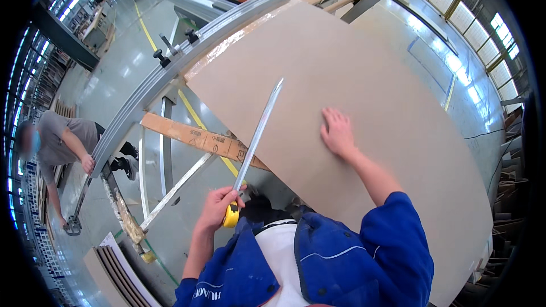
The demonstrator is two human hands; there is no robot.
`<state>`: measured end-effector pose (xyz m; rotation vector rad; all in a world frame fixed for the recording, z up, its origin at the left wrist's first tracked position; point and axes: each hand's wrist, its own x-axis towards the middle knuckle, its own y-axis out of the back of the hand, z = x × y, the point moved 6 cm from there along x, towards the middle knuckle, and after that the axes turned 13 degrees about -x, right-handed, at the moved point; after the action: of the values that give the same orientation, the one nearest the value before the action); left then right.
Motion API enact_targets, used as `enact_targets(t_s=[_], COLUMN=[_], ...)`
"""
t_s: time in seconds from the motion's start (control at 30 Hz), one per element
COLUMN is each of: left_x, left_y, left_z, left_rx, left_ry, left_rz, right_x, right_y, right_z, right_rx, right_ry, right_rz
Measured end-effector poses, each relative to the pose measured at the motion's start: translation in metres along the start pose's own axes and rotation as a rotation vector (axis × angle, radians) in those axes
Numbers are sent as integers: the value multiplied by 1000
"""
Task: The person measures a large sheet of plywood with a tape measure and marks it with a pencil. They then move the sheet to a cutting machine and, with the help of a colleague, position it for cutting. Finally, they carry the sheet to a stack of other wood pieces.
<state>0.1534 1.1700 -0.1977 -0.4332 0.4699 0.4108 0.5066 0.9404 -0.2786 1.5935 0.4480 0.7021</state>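
My left hand (pixel 215 209) is closed around a yellow tape measure (pixel 231 216) just off the near left edge of a large beige board (pixel 387 79). The tape's silvery blade (pixel 259 133) is drawn out and reaches up over the board, where its far end stops. Whether the blade touches the surface I cannot tell. On the board, right of the blade, rests my right hand (pixel 339 132), palm down with its fingers stretched out and nothing in it.
A long metal rail (pixel 136 99) with black knobs (pixel 161 58) runs along the board's far left side. Below it lie a cardboard strip (pixel 193 136) and a frame of bars. At the left, a co-worker (pixel 68 136) bends by the rail's end. Several panels (pixel 116 270) lean at lower left.
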Motion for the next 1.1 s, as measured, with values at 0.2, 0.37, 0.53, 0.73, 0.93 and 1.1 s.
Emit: enact_targets(t_s=[0.2, 0.37, 0.53, 0.73, 0.93, 1.1], left_x=[-73, -104, -124, -154, -163, -152], left_y=[-41, -71, -133, -246, -369, -492], left_z=[-54, -118, -202, -239, -273, -323], left_rx=[-53, -49, -17, 100, 438, 866], left_ry=[6, 88, 253, 331, 236, -111], left_rz=[4, -51, -205, -421, -616, -686], right_x=[-169, -321, -518, -696, -813, -934], right_y=[56, 87, 129, 184, 206, 220], right_z=[-4, 15, 73, 144, 216, 288], right_rx=[65, 53, -99, -180, -196, -212], right_ry=[0, -175, -442, -597, -770, -963], right_rz=[-28, -70, -191, -242, -220, -188])
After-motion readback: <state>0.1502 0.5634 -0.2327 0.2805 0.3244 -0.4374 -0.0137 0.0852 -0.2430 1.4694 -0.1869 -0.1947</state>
